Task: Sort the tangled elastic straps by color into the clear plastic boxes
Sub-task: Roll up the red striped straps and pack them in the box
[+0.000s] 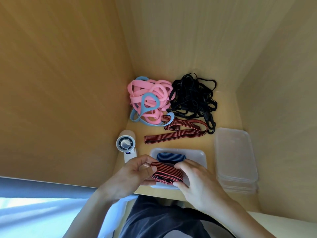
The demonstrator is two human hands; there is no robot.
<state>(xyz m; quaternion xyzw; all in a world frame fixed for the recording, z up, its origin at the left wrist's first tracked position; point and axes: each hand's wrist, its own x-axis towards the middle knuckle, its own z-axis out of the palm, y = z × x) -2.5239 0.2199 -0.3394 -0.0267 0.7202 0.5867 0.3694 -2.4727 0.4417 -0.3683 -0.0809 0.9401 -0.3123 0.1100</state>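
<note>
you held the folded red-and-black striped strap [166, 174] between both hands, right over the near end of the open clear box [202, 157]. your left hand [130, 176] pinched one end of the bundle, and your right hand [200, 184] gripped the other end. just beyond your hands a blue striped strap [171, 158] lay folded in that same box. i judge you were at the folding-and-placing step for the red stripe; the next move called for choosing a box of its own, since blue already sat here. the stack of clear boxes [236, 160] stood to the right of your right hand. farther out lay a loose red striped strap [175, 134], then the pink tangle [149, 98] and black tangle [193, 98] on the tabletop [226, 117].
</note>
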